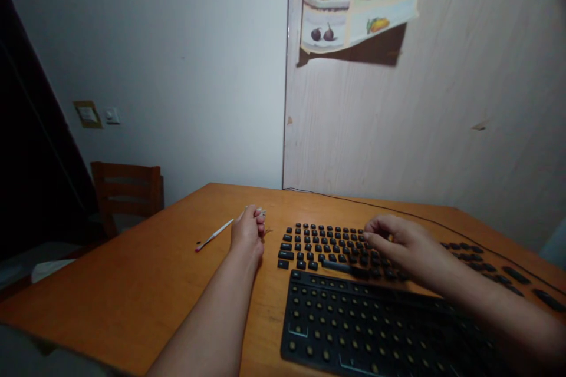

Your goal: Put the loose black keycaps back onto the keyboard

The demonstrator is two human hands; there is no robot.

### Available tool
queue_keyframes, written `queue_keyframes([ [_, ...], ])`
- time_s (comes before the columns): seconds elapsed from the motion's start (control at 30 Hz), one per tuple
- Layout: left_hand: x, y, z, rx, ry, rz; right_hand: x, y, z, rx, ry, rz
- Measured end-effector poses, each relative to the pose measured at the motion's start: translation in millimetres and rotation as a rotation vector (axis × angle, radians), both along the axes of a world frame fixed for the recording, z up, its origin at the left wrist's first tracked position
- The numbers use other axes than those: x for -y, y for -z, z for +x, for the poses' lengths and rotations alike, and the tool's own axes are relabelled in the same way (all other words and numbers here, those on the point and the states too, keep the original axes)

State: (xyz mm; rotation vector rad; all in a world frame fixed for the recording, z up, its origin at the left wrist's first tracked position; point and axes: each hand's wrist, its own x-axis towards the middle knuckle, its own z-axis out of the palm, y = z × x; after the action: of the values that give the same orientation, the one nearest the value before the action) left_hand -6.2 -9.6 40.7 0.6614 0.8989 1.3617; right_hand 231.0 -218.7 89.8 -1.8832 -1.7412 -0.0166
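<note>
A black keyboard base (354, 330) with its keycaps removed lies near me on the orange table (132, 283). Beyond it, loose black keycaps (327, 244) are laid out in rows on the table. My left hand (248, 232) rests on the table left of the keycaps, fingers curled around a small object I cannot make out. My right hand (400, 244) reaches over the laid-out keycaps, fingers bent and pinching down at them. A thin white tool with a red tip (214, 235) lies on the table left of my left hand.
More loose keycaps (495, 268) sit at the right of the table. A black cable (398, 210) runs along the table's back edge by the wall. A wooden chair (126, 191) stands at the left. A fruit poster (358, 0) hangs on the wall.
</note>
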Motion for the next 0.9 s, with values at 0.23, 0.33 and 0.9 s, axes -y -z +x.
queue_keyframes([
  [0.23, 5.4, -0.6, 1.1, 0.005, 0.097, -0.12, -62.4, 10.0, -9.1, 0.069, 0.008, -0.028],
  [0.33, 5.3, 2.8, 5.2, -0.029, 0.135, -0.13, -86.4, 17.6, -12.6, 0.068, 0.029, -0.082],
  [0.9, 0.6, 14.7, 13.8, -0.03, 0.052, -0.054, -176.7, 44.3, -30.5, 0.124, 0.07, -0.282],
])
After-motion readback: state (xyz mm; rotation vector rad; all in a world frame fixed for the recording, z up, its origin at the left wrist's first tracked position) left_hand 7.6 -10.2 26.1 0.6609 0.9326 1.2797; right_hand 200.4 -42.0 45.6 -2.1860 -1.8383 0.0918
